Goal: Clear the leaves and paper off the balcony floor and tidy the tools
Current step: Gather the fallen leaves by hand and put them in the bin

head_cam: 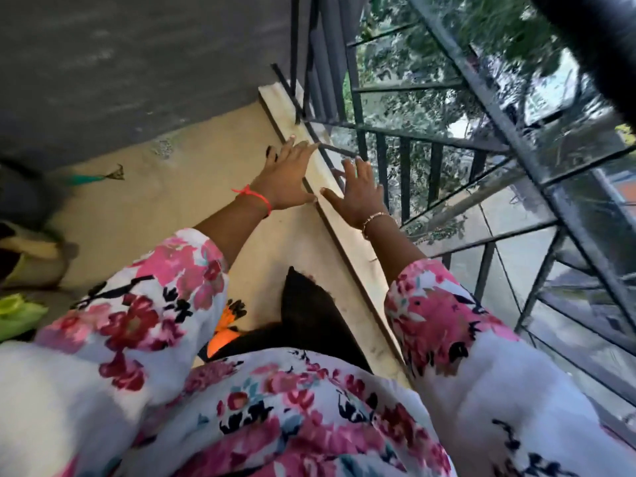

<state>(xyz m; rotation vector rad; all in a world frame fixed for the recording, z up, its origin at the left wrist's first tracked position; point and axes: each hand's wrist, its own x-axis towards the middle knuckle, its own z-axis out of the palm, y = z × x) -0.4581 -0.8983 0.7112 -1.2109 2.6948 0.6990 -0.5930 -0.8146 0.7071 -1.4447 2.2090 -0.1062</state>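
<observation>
Both hands are stretched forward and down toward the outer edge of the balcony. The left hand has its fingers straight and spread, palm down, and holds nothing. It hangs over the line where the tan balcony floor meets the pale raised ledge; whether it touches the ledge cannot be told. A red thread is tied round its wrist.

The right hand is likewise flat, its fingers splayed and empty, over the ledge and just in front of the lower bars of the black metal railing. A bead bracelet sits on its wrist. Both arms wear white sleeves printed with pink and red flowers.

One small brown dry leaf lies on the balcony floor well to the left of the hands, near the grey wall, touching the end of a blurred teal strip. At the left edge lie blurred things: a yellow-green shape and a bright green shape, too smeared to name. A bit of orange and a black form show between the sleeves. Trees and pavement lie beyond the railing.
</observation>
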